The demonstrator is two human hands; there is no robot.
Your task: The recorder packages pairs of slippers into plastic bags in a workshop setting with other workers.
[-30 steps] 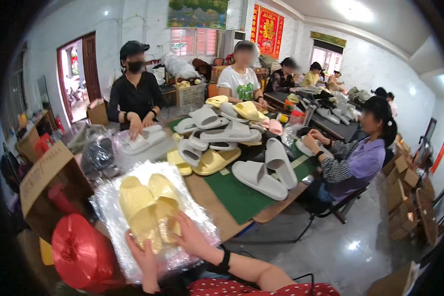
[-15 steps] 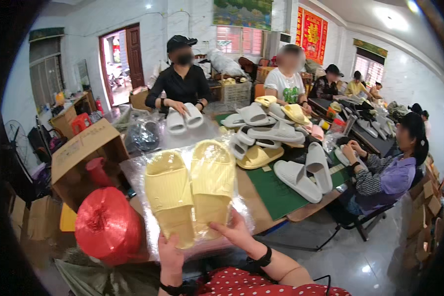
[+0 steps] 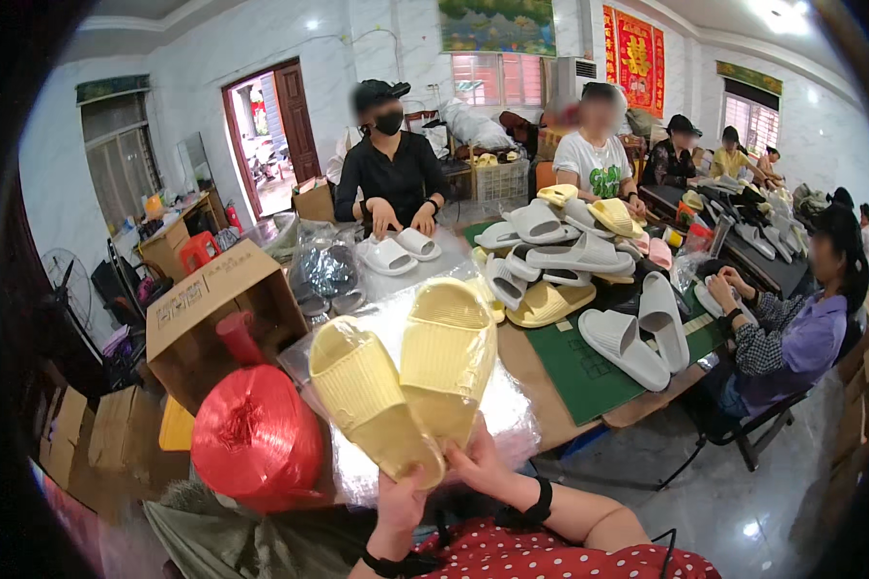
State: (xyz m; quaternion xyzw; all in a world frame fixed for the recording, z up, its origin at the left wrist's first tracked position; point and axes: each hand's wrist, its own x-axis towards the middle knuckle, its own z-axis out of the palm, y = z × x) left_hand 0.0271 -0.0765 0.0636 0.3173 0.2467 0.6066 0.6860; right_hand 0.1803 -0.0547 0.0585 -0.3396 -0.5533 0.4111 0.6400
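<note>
A pair of ribbed yellow slippers tilts up in front of me: the left slipper [image 3: 369, 391] and the right slipper [image 3: 446, 338]. Clear plastic film shines around their edges. My left hand [image 3: 402, 498] is closed on the heel of the left slipper, thumb on top. With its fingers at the other heel, my right hand [image 3: 480, 465] grips the right slipper. The heels overlap near my hands. Under the pair lies a shiny stack of clear plastic bags [image 3: 497, 425]. The fingers beneath the soles are hidden.
A red roll of plastic twine [image 3: 251, 439] and an open cardboard box [image 3: 198, 299] stand at left. Grey and yellow slippers pile up [image 3: 574, 259] on the right, by a green mat [image 3: 570, 372]. Co-workers sit around; one across [image 3: 396, 183] touches light-grey slippers [image 3: 391, 255].
The yellow slippers have turned from side by side to fanned out, heels drawn together. My hands have come closer to each other. The co-worker across has lowered the light-grey slippers onto the table.
</note>
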